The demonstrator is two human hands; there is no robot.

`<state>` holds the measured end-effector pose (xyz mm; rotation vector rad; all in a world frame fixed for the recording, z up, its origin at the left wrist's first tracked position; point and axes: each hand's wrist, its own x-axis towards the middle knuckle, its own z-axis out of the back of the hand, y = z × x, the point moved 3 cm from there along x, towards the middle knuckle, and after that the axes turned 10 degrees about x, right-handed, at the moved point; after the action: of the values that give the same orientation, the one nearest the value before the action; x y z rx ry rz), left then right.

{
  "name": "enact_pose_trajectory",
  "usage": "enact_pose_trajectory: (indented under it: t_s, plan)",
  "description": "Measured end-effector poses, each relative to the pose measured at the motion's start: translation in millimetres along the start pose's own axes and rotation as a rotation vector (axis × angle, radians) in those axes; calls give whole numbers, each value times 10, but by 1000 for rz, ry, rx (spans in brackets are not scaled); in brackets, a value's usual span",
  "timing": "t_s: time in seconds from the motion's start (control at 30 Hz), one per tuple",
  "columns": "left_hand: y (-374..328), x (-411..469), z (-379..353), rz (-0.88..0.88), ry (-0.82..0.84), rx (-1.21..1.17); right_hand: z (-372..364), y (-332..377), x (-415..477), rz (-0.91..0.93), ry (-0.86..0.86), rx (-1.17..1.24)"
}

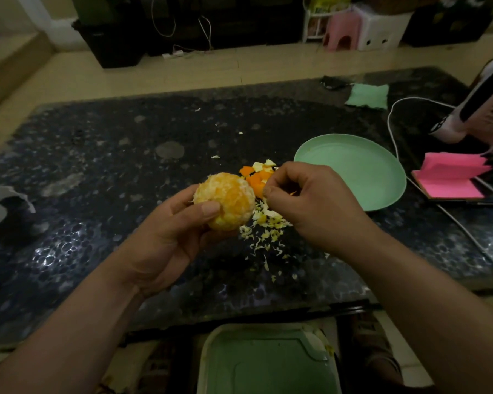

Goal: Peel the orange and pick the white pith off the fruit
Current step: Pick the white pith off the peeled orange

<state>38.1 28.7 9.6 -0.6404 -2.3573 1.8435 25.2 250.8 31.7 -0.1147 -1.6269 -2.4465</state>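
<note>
At centre frame the left hand (pixel 177 231) grips the peeled orange (pixel 225 204), thumb across its face; rotate the fruit to expose the remaining white patches. Just to its right, the right hand (pixel 310 203) pinches thumb against forefinger, and any strand between them is too small to tell. Pull shallowly, then drop the waste on the pith scraps (pixel 265 223), short of the green plate (pixel 353 166).

Was dimly lit throughout. Showed a pale tiled floor (pixel 182 72) beyond a dark, speckled, glossy desk (pixel 125 155). Had low black cabinets (pixel 120 44) along the far side, white cables (pixel 188 52) trailing to the floor, and a pink stool (pixel 342 32) beside a white stool (pixel 379 32) at far right
</note>
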Motion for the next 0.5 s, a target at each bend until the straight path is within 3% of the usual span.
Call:
enact_pose_trajectory:
  t_s: [0.17,0.5]
  plan:
    - [6,10,6,19,-5,-23,-57,-74,13,-74,46,-56]
    - [8,28,51,11,-75,58,-82,107,-81,84,71,-24]
